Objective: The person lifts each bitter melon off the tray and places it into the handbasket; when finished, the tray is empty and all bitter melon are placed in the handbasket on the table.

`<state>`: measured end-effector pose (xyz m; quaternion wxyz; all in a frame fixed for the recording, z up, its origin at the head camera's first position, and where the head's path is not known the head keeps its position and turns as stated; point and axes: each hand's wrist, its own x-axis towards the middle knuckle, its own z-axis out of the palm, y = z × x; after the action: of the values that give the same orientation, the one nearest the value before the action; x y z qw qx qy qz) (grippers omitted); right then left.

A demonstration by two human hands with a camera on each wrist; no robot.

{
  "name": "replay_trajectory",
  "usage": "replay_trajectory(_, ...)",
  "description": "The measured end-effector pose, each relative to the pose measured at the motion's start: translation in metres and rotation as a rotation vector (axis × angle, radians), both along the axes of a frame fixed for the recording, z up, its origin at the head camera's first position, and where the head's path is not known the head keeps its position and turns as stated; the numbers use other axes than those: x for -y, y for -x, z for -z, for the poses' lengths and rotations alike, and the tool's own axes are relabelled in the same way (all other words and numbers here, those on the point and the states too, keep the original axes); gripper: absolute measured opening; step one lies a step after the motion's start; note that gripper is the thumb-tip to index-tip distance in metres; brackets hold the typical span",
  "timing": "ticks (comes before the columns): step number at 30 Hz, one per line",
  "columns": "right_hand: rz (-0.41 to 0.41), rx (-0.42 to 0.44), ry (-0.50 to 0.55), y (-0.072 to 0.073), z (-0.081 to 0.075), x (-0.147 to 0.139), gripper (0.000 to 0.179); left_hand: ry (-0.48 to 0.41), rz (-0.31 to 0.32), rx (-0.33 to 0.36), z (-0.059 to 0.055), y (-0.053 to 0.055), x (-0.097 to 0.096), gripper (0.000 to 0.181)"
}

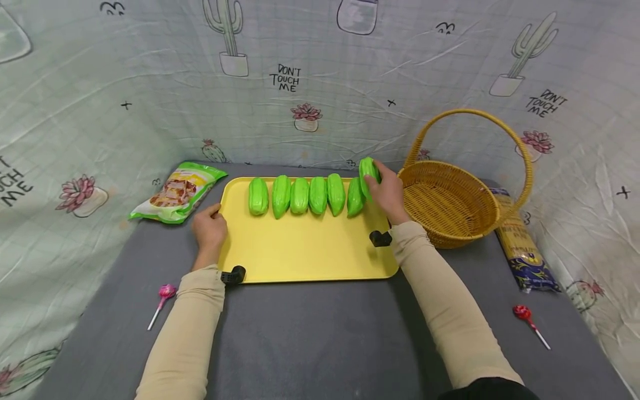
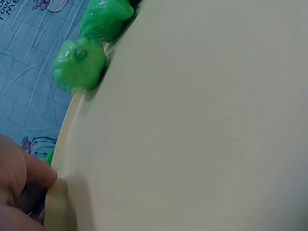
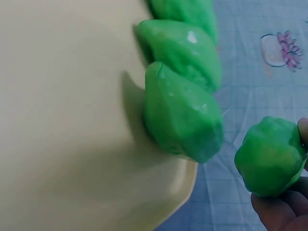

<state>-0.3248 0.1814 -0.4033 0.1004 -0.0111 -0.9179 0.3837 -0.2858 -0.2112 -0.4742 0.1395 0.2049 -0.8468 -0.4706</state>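
Along the far edge of a yellow tray [image 1: 300, 244] lies a row of several glossy green ribbed vegetables [image 1: 299, 195], shaped like long peppers. My left hand [image 1: 210, 228] grips the tray's left rim, thumb and finger at its edge in the left wrist view. At the tray's far right corner, my right hand [image 1: 389, 191] holds another green ribbed vegetable [image 3: 269, 156] between thumb and fingers. It is raised beside the row's right end, its lobed end facing the right wrist camera. Part of that hand is cut off in the right wrist view.
A yellow wicker basket [image 1: 445, 239] with a tall handle stands right of the tray, partly over a yellow-and-blue packet [image 1: 530, 253]. A green-and-white food bag [image 1: 177, 194] lies left. Lollipops lie on the grey table, one pink [image 1: 167, 291], one red [image 1: 522, 312]. Printed cloth hangs behind.
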Motion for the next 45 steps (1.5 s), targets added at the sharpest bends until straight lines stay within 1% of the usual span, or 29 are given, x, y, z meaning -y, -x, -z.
replay_trajectory(6, -0.025, 0.018, 0.082, -0.011, -0.011, -0.006, 0.059, 0.018, -0.006, -0.024, 0.003, 0.002, 0.000, 0.041)
replay_trajectory(8, -0.034, 0.017, 0.094, -0.014, -0.014, -0.009, 0.059, 0.019, -0.008, -0.026, 0.004, 0.002, 0.001, 0.041)
replay_trajectory(13, -0.057, -0.003, 0.135, -0.022, -0.020, -0.021, 0.060, 0.022, -0.004, -0.013, 0.003, 0.003, 0.002, 0.041)
replay_trajectory(18, -0.073, -0.016, 0.168, -0.035, -0.027, -0.039, 0.061, 0.024, 0.001, 0.002, 0.001, 0.003, 0.001, 0.042)
replay_trajectory(23, -0.071, -0.015, 0.193, -0.044, -0.030, -0.055, 0.061, 0.014, -0.003, 0.011, -0.001, 0.001, 0.002, 0.042)
replay_trajectory(29, -0.033, 0.000, 0.205, -0.051, -0.027, -0.076, 0.062, 0.002, 0.011, 0.028, -0.002, 0.001, 0.001, 0.044)
replay_trajectory(33, 0.001, 0.026, 0.247, -0.051, -0.023, -0.089, 0.063, 0.013, 0.013, 0.031, -0.002, 0.001, 0.000, 0.044)
replay_trajectory(36, 0.028, 0.048, 0.256, -0.052, -0.021, -0.099, 0.063, 0.019, 0.010, 0.028, -0.002, 0.000, 0.000, 0.043)
replay_trajectory(42, 0.060, 0.080, 0.248, -0.055, -0.016, -0.117, 0.065, 0.017, 0.003, 0.024, -0.002, 0.000, 0.000, 0.043)
replay_trajectory(45, 0.075, 0.102, 0.230, -0.054, -0.010, -0.129, 0.067, 0.018, 0.001, 0.021, -0.002, 0.000, 0.000, 0.043)
